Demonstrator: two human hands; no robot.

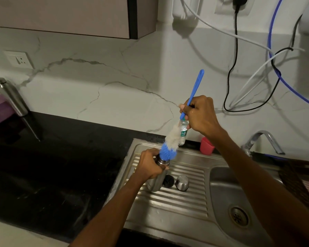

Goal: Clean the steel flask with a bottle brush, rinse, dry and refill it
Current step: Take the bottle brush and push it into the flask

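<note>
A steel flask [157,182] stands on the ribbed drainboard [185,198] of the sink, its mouth open. My left hand [149,165] grips its neck. My right hand [201,114] holds the blue handle of a bottle brush [170,139], which slants down to the left. The brush's blue bristle tip sits at the flask's mouth; the white bristles are above it, outside. Beside the flask lie a black stopper [168,180] and a steel cap [182,182].
A small plastic water bottle [183,132] and a red cup [206,146] stand at the sink's back edge. The tap [262,141] is at the right above the basin [239,202]. Another steel bottle [11,96] stands far left on the black counter [52,166]. Cables hang on the wall.
</note>
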